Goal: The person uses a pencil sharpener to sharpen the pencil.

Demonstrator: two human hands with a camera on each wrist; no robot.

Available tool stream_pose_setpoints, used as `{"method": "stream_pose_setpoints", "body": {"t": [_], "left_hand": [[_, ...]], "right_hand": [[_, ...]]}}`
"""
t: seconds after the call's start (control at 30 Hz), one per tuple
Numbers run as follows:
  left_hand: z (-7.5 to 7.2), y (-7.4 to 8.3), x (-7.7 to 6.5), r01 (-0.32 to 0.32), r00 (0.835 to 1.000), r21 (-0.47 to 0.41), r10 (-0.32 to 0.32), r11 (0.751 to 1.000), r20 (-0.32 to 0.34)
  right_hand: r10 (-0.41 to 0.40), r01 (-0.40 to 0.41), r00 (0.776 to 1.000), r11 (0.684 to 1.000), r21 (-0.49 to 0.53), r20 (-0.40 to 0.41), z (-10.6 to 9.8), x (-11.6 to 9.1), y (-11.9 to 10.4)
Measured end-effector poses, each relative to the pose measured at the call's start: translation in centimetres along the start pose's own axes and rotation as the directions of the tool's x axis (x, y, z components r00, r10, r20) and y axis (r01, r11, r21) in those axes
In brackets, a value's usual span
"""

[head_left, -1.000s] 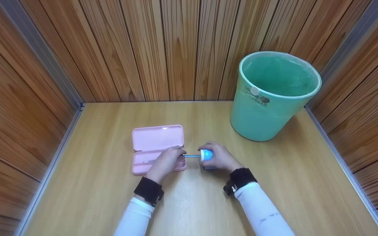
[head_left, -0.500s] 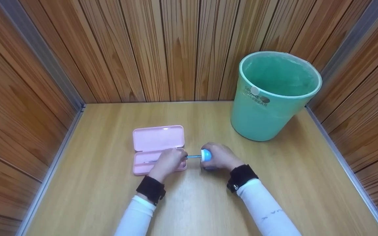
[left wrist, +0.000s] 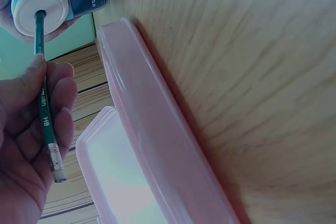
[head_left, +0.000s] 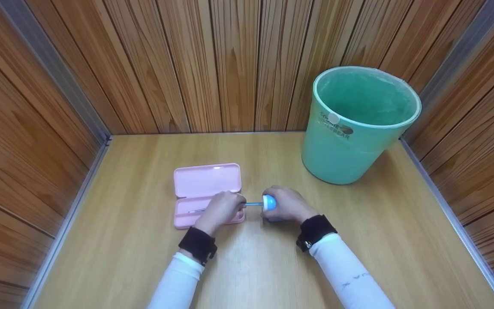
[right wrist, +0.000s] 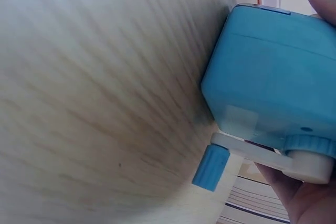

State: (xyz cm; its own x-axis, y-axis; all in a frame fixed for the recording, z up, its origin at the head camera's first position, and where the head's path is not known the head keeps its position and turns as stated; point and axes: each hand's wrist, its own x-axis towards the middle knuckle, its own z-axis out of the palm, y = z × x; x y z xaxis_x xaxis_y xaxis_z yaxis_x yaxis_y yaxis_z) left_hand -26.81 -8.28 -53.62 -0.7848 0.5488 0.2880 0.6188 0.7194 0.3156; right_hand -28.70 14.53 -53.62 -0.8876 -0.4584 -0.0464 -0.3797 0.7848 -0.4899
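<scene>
A green HB pencil (left wrist: 45,111) with a metal-banded end is pinched between the thumb and fingers of my left hand (head_left: 220,210). Its other end sits in the round white-rimmed hole of a blue crank pencil sharpener (right wrist: 273,72). My right hand (head_left: 290,205) grips the sharpener's body close over the table. The crank (right wrist: 211,167) with its ribbed blue knob hangs free of the fingers in the right wrist view. Under and beside my left hand lies an open pink pencil case (head_left: 206,180), a thin pencil-like item (head_left: 196,210) inside it.
A green waste bin (head_left: 341,150) with a liner stands at the back right of the wooden table (head_left: 247,270). Wood-panelled walls (head_left: 234,64) enclose the back and both sides.
My left hand has shifted slightly right with the pencil, and the right hand has moved only a little. The pencil stays in the sharpener's hole; case and bin stay put.
</scene>
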Motion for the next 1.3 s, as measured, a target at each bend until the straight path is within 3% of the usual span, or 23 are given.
{"method": "stream_pose_setpoints", "body": {"t": [0.3, 0.6, 1.0, 1.3], "left_hand": [[-0.45, -0.15, 0.44, 0.009, 0.997, -0.023, -0.007, 1.000, 0.075], [-0.51, -0.36, 0.72, 0.017, 0.991, -0.051, -0.010, 0.999, 0.134], [-0.25, -0.02, 0.87, 0.007, 0.995, -0.042, -0.003, 0.999, 0.100], [0.10, 0.25, 0.91, 0.017, 0.996, -0.032, -0.014, 0.999, 0.091]], "right_hand": [[0.067, -0.067, 0.996, 0.998, 0.001, 0.062, -0.38, -0.02, -0.48], [0.061, -0.061, 0.996, 0.998, -0.001, 0.062, -0.44, 0.10, -0.39], [-0.010, 0.012, 0.999, 0.999, -0.050, 0.033, -0.28, 0.04, -0.30], [0.052, -0.051, 0.997, 0.999, -0.017, 0.049, -0.27, -0.03, -0.39]]}}
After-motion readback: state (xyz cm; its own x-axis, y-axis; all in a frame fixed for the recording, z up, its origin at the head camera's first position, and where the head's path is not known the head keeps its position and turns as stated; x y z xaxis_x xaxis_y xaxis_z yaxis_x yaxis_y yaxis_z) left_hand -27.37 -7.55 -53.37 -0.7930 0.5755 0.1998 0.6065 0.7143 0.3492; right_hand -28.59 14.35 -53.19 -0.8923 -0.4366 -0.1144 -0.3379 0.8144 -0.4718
